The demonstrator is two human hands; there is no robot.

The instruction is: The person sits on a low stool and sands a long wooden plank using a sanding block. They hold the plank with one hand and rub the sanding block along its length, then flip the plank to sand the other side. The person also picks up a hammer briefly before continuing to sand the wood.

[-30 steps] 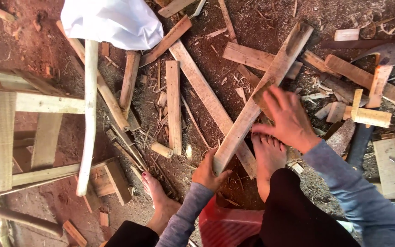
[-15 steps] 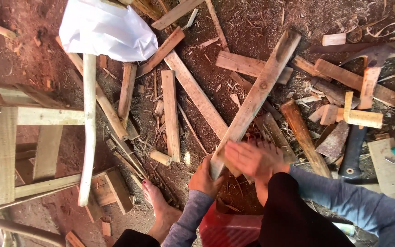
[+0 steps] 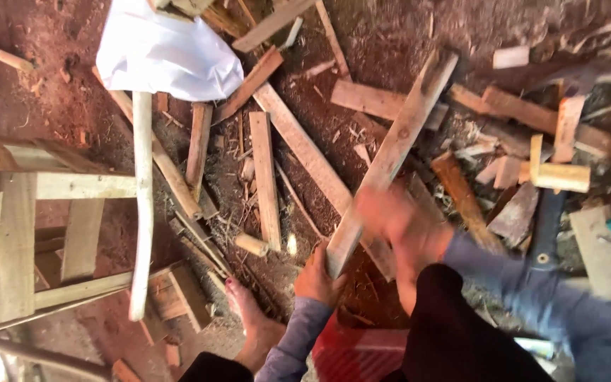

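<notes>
- Left hand [image 3: 317, 277] is clamped around the near end of a long wooden slat [image 3: 392, 154], which slants away over the ground
- Right hand [image 3: 397, 219] is a blur against the slat; its grip cannot be told
- Wood offcuts [image 3: 266, 177] litter red earth [image 3: 58, 99]
- Farther off, a white bag [image 3: 167, 53] is cut off by the frame edge

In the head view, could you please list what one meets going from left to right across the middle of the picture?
Pale wooden stool frame → bare foot → left hand gripping the long wooden plank → blurred right hand → short pale wooden block.
</notes>
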